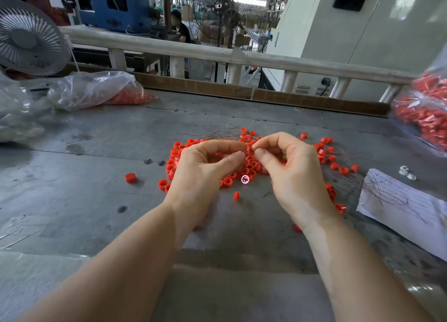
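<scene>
A heap of small red plastic caps (249, 166) lies on the grey table (96, 152), mixed with thin copper-coloured wires (222, 131). Both of my hands hover over the heap, fingertips nearly meeting. My left hand (203, 174) has its fingers curled with thumb and forefinger pinched together; a red cap shows under its fingers. My right hand (292, 171) pinches a thin wire between thumb and forefinger. What exactly the left fingers hold is hard to see. One red cap (130, 178) sits alone to the left.
A clear bag with red caps (101, 89) lies at the back left beside a grey fan (29, 38). More bagged red parts (428, 113) are at the right edge. A white paper sheet (406, 210) with wires lies at right. A rail (217, 53) borders the table's far side.
</scene>
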